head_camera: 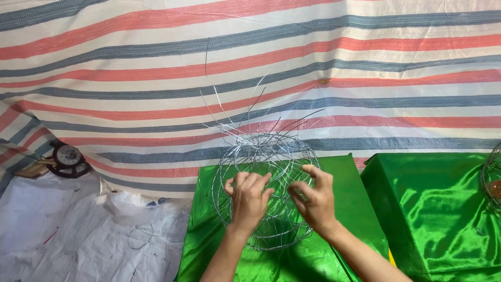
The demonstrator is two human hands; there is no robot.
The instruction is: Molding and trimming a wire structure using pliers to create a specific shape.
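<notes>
Wire frame: a rounded cage of thin silver wire (pixel 266 193) stands in the lower middle of the frame on a table draped in shiny green cloth (pixel 334 256); loose wire ends fan upward from its top toward the centre of the picture.
Left hand: the left hand (pixel 249 197) lies against the near side of the cage, just left of its middle, fingers curled and bunched on the strands — whether it pinches one single wire cannot be told.
Right hand: the right hand (pixel 314 198) sits just beside it on the cage's right half, fingers bent inward, thumb and fingertips drawn close on the wires.
Cage and hands: the cage rises behind and above both hands and drops below the wrists — the two hands are near each other, not touching.
Backdrop: a striped tarp of red, blue and cream (pixel 156 78) fills the upper frame.
Right edge: a second wire basket (pixel 493 180) on another green cloth.
Lower left: white sheeting (pixel 62 235), with a round dial object (pixel 68 156) at the left edge.
</notes>
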